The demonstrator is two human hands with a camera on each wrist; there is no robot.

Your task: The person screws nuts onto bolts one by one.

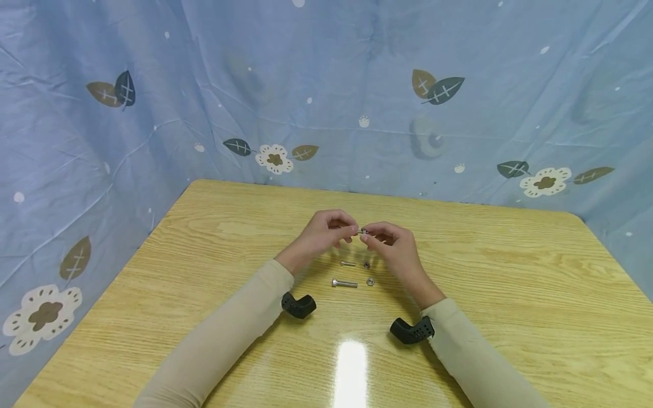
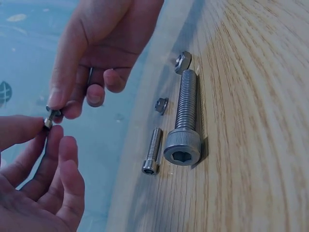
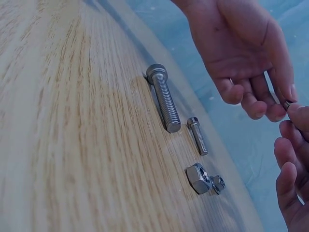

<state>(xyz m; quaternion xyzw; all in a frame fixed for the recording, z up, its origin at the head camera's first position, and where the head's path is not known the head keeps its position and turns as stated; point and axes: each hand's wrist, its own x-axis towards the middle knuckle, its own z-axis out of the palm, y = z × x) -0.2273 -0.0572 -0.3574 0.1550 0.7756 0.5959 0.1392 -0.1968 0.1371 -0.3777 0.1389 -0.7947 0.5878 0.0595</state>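
Above the far part of the table, my left hand (image 1: pixel 330 231) pinches a small socket-head bolt (image 2: pixel 49 122) by its head, between thumb and fingertips. Facing it, my right hand (image 1: pixel 391 242) pinches a small nut (image 2: pixel 54 111) at the bolt's threaded end. The nut looks to be on or against the thread; fingers hide how far. Below the hands lie a large socket-head bolt (image 1: pixel 344 283) and a smaller one (image 1: pixel 348 263), both on their sides. To their right are a large nut (image 1: pixel 370 281) and a smaller nut (image 1: pixel 367 265).
The wood-grain table (image 1: pixel 229 238) has its far edge against a blue patterned curtain (image 1: pixel 336 113). Black wrist mounts (image 1: pixel 299 306) sit on both sleeves. A bright light reflection (image 1: pixel 350 374) shows near the front.
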